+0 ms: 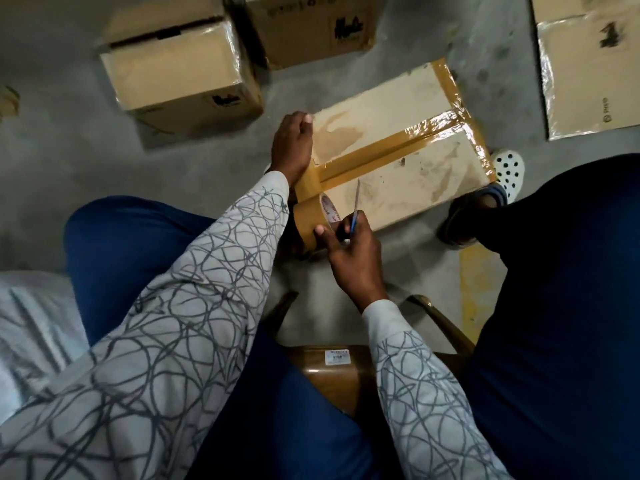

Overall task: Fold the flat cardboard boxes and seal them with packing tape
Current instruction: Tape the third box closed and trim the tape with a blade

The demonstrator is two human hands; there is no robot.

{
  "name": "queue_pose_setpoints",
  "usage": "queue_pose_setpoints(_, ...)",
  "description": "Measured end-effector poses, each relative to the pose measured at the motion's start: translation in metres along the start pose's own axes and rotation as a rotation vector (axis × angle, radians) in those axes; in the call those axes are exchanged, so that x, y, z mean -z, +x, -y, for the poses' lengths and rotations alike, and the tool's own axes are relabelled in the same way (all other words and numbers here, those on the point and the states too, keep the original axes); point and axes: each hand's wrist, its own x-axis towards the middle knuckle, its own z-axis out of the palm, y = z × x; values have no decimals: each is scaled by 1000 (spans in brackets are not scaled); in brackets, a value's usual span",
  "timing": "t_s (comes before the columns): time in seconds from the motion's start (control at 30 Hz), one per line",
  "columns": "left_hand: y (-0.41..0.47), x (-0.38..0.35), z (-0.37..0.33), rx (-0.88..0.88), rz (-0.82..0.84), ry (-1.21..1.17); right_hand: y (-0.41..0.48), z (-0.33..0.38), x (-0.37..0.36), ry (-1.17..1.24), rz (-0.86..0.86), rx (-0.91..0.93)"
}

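Observation:
A cardboard box (415,188) stands on the floor between my knees, its top flaps joined by a strip of brown packing tape (374,157) along the middle seam. My left hand (292,143) presses on the box's near left corner, where the tape bends over the edge. My right hand (349,251) holds the brown tape roll (311,220) against the box's near side and also grips a thin blue-handled blade (356,206) that points up. The tape still runs from the roll to the box.
Two taped boxes (180,77) (308,26) stand on the grey floor at the back left, a third (588,71) at the back right. A brown wooden stool (332,372) shows between my blue-trousered legs. My white spotted shoe (507,171) rests by the box's right end.

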Motion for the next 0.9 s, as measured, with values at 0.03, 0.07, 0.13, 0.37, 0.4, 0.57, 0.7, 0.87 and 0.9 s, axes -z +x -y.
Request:
queue_pose_setpoints(0.03,2,-2,1,6,12,17,0,0,1,-5,-7,-2)
queue_pose_setpoints(0.07,3,-4,2,11,9,24,2,1,3,-12,-13,-1)
queue_pose_setpoints(0.13,3,-11,2,26,-22,17,4,3,7,-25,-26,8)
queue_pose_setpoints(0.37,1,-20,-1,90,-118,65,-4,5,7,-195,-19,43)
queue_pose_setpoints(0.4,1,-19,-2,94,-112,67,-5,4,6,-225,-9,55)
queue_pose_setpoints(0.57,1,-18,-2,107,-73,87,-20,-8,11,-332,7,70)
queue_pose_setpoints(0.7,3,-13,-3,182,-14,84,-32,-18,20,-346,19,28)
queue_pose_setpoints(0.87,-2,-8,-13,264,62,122,-40,-30,37,-475,113,-174)
queue_pose_setpoints(0.9,-2,-8,-15,272,62,122,-40,-30,39,-489,121,-209)
